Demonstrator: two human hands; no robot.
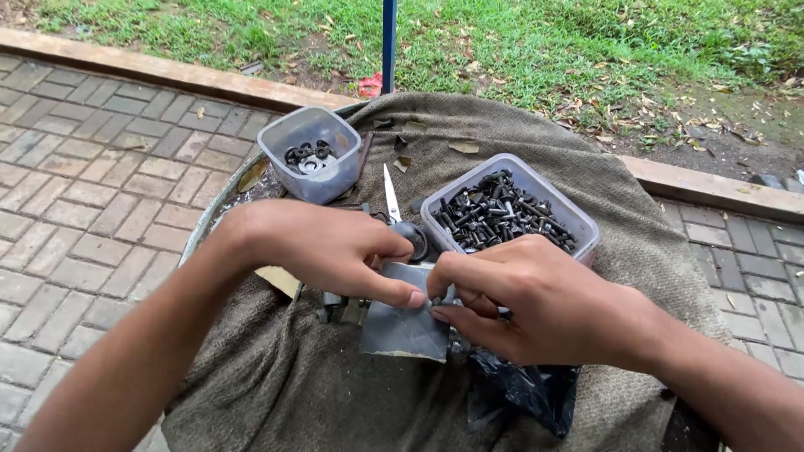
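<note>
Nearest the camera, a crumpled black plastic bag [523, 389] lies on the grey-brown cloth [335, 393] that covers the round worktop [199, 228], just below the right wrist. Above it, at the middle of the cloth, both hands meet on a flat grey sheet [404, 322]. The sheet is dull, smooth and roughly rectangular, with a pale, slightly ragged lower edge and a lighter patch near its top; it rests tilted over some small metal parts that are mostly hidden under it.

The left hand [322, 247] comes in from the lower left, forearm bare, wrist bent inward, with the thumb laid along the sheet's upper edge and the fingers curled over it. The right hand [523, 301] comes in from the lower right, its fingers folded and its thumb and forefinger pinched on the same upper edge, tip to tip with the left thumb. Both hands are closed on the sheet and touch each other there.

Just behind the left fingers lie scissors [394, 201], blades pointing away, the dark handles partly hidden by the hand. To the right of them stands a clear plastic tub [582, 228] heaped with dark bolts [498, 209], just beyond the right knuckles. Farther back on the left stands a smaller clear tub [276, 142] holding a few dark washers [308, 156]. A few dry leaves [463, 147] lie on the cloth behind. Beyond the worktop are grey paving bricks [92, 192], a concrete kerb [167, 75], a blue pole [389, 42] and grass [544, 42].
</note>
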